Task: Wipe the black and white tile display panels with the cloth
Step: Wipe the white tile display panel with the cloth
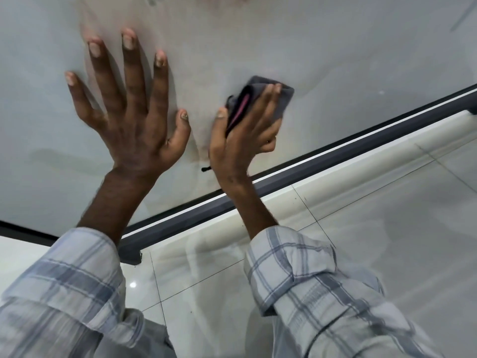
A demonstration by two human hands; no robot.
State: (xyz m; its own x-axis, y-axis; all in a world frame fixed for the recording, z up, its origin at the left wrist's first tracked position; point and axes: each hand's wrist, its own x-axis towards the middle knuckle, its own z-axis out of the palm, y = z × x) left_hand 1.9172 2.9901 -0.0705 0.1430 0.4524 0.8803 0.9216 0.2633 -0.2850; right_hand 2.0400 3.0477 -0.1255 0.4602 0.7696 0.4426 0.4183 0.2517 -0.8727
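Gripping the grey cloth, right hand presses the panel beside the spread left hand.

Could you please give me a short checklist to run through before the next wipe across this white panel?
1. Cloth held: the right hand grips the grey cloth. Ok.
2. Contact: the cloth looks pressed against the white panel. Ok.
3. Brace: the left hand lies flat on the panel, fingers spread. Ok.
4. Leftward path: the left hand sits right beside the cloth, so it would probably block a stroke that way. Not ok.
5. Rightward path: bare panel. Ok.
6. Lower edge: the dark frame runs below the cloth, apart from it. Ok.
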